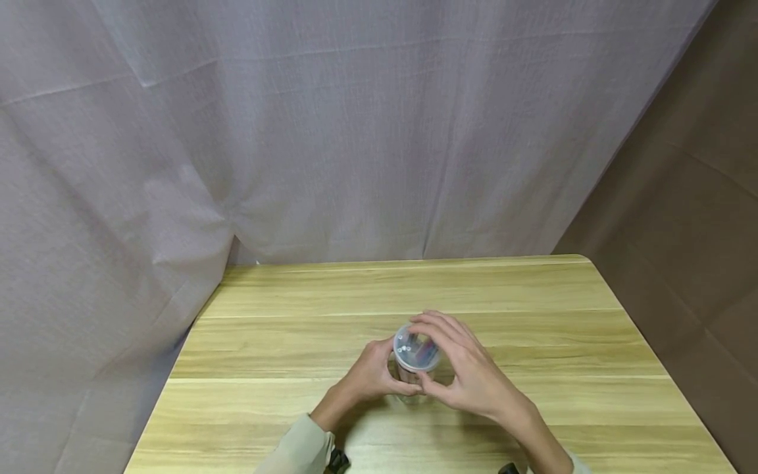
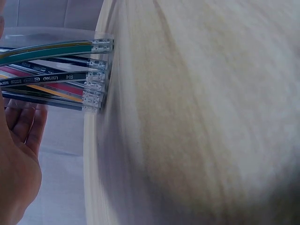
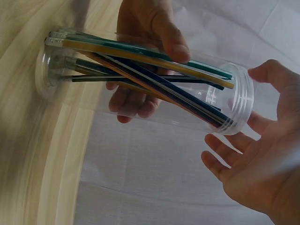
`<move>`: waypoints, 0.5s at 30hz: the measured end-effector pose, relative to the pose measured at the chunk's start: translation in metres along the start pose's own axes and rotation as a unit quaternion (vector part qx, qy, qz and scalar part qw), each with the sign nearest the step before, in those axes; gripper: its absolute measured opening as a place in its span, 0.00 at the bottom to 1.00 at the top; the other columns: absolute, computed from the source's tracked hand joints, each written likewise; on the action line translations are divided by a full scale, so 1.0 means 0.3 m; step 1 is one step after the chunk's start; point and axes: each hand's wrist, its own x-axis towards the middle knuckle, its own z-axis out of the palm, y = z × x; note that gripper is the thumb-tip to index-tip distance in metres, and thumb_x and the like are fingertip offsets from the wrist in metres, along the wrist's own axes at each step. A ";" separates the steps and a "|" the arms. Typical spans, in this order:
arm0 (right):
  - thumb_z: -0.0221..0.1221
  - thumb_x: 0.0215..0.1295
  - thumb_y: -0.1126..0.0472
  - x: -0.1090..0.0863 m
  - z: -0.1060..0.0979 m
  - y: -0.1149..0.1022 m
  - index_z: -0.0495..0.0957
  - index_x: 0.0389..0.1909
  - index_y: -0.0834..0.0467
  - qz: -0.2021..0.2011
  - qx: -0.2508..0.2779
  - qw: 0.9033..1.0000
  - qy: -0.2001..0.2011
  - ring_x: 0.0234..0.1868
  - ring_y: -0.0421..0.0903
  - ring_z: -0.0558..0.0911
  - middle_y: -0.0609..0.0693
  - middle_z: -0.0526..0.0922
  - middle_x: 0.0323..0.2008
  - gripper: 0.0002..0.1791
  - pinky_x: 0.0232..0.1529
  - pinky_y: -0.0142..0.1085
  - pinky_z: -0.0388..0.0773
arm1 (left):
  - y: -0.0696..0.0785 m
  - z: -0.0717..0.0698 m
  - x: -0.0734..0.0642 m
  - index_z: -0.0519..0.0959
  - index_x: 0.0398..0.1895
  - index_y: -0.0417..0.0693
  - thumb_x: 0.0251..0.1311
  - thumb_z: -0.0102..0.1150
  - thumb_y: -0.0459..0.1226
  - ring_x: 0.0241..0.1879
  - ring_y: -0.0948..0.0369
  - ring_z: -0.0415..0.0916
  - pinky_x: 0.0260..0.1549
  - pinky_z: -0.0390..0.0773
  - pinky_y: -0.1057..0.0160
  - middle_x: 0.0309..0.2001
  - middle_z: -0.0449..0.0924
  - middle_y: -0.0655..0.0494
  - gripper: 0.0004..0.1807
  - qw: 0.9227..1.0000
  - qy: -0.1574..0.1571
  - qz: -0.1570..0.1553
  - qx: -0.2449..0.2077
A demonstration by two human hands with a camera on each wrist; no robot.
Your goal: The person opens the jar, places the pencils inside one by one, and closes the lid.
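Observation:
A tall clear plastic jar (image 3: 176, 121) stands upright near the middle of the table's front part, its base right at the tabletop. Several pencils (image 3: 145, 78) in green, yellow, black and red lean crosswise inside, their metal ends at the bottom; one black pencil (image 2: 56, 77) reads HB. A clear round lid (image 1: 417, 349) covers the top. My left hand (image 1: 372, 372) grips the jar's body, thumb at the near side and fingers round the far side. From the right, my right hand (image 1: 470, 375) holds the lid's rim between thumb and curled fingers.
The wood-grain table (image 1: 284, 355) has a rounded far right corner. A grey cloth (image 1: 331, 145) hangs behind it and along the left side, with a brown cloth (image 1: 675, 263) at the right. Dark straps (image 1: 337, 461) show at the wrist by the bottom edge.

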 end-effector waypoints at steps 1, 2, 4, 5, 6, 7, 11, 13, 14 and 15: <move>0.75 0.55 0.54 0.000 0.001 0.000 0.76 0.69 0.49 0.002 0.001 1.000 0.001 0.73 0.55 0.71 0.49 0.76 0.70 0.38 0.70 0.66 0.68 | 0.000 0.000 0.000 0.72 0.74 0.44 0.49 0.86 0.45 0.58 0.62 0.82 0.62 0.80 0.60 0.59 0.86 0.52 0.48 1.000 0.000 0.001 0.001; 0.75 0.55 0.54 0.000 0.003 0.001 0.76 0.69 0.49 0.004 -0.001 1.000 0.005 0.71 0.54 0.72 0.49 0.76 0.69 0.38 0.69 0.65 0.70 | 0.001 0.000 -0.001 0.72 0.74 0.44 0.49 0.86 0.45 0.58 0.62 0.82 0.62 0.80 0.61 0.59 0.86 0.52 0.49 1.000 0.000 0.001 0.002; 0.76 0.56 0.52 -0.001 0.006 0.002 0.77 0.67 0.50 0.010 -0.005 1.000 0.015 0.69 0.52 0.73 0.51 0.77 0.67 0.37 0.67 0.63 0.72 | 0.001 -0.001 -0.001 0.72 0.74 0.44 0.49 0.86 0.45 0.59 0.62 0.82 0.62 0.79 0.61 0.60 0.85 0.52 0.49 1.000 -0.002 -0.001 0.000; 0.76 0.56 0.50 -0.001 0.008 0.001 0.77 0.67 0.50 0.013 -0.008 1.000 0.019 0.67 0.52 0.74 0.51 0.77 0.66 0.36 0.66 0.62 0.73 | 0.000 0.000 -0.001 0.71 0.74 0.44 0.49 0.85 0.45 0.58 0.62 0.82 0.62 0.79 0.61 0.60 0.85 0.53 0.49 1.000 -0.003 -0.001 0.000; 0.77 0.56 0.49 -0.001 0.009 0.001 0.77 0.67 0.50 0.017 -0.010 1.000 0.023 0.67 0.52 0.74 0.52 0.77 0.66 0.37 0.65 0.62 0.73 | 0.001 0.000 -0.002 0.71 0.74 0.44 0.50 0.85 0.45 0.58 0.62 0.82 0.62 0.79 0.61 0.60 0.85 0.53 0.49 1.000 -0.004 -0.003 -0.003; 0.77 0.56 0.48 -0.002 0.010 0.000 0.77 0.67 0.50 0.020 -0.011 0.999 0.024 0.67 0.52 0.74 0.52 0.77 0.66 0.38 0.66 0.62 0.73 | 0.000 0.000 -0.002 0.71 0.75 0.45 0.50 0.85 0.45 0.59 0.62 0.82 0.62 0.79 0.61 0.60 0.85 0.53 0.49 1.000 -0.006 -0.004 -0.005; 0.78 0.55 0.49 -0.003 0.008 -0.003 0.74 0.70 0.51 0.021 -0.005 1.000 0.012 0.72 0.53 0.71 0.49 0.73 0.70 0.42 0.70 0.62 0.69 | 0.000 0.001 -0.002 0.71 0.74 0.44 0.50 0.85 0.45 0.59 0.62 0.82 0.63 0.79 0.60 0.60 0.85 0.53 0.48 1.000 -0.007 -0.004 -0.009; 0.78 0.55 0.51 -0.004 0.006 -0.002 0.73 0.72 0.52 0.017 0.001 1.000 0.005 0.73 0.54 0.70 0.50 0.73 0.71 0.43 0.72 0.63 0.68 | 0.000 0.001 -0.001 0.71 0.74 0.44 0.50 0.85 0.44 0.60 0.62 0.81 0.64 0.78 0.60 0.61 0.85 0.53 0.48 1.000 -0.008 -0.005 -0.010; 0.77 0.55 0.52 -0.005 0.006 -0.001 0.73 0.72 0.52 0.015 0.003 1.000 0.004 0.73 0.54 0.70 0.50 0.73 0.71 0.42 0.72 0.63 0.68 | 0.000 0.001 -0.001 0.72 0.74 0.44 0.50 0.85 0.44 0.60 0.62 0.81 0.64 0.78 0.60 0.61 0.85 0.53 0.48 1.000 -0.007 -0.005 -0.009; 0.77 0.55 0.53 -0.005 0.007 0.000 0.73 0.72 0.52 0.015 0.004 1.000 0.005 0.73 0.53 0.70 0.50 0.74 0.71 0.42 0.71 0.63 0.68 | -0.001 0.001 0.000 0.72 0.74 0.44 0.50 0.85 0.44 0.60 0.62 0.81 0.64 0.78 0.60 0.61 0.85 0.53 0.48 1.000 -0.006 -0.005 -0.008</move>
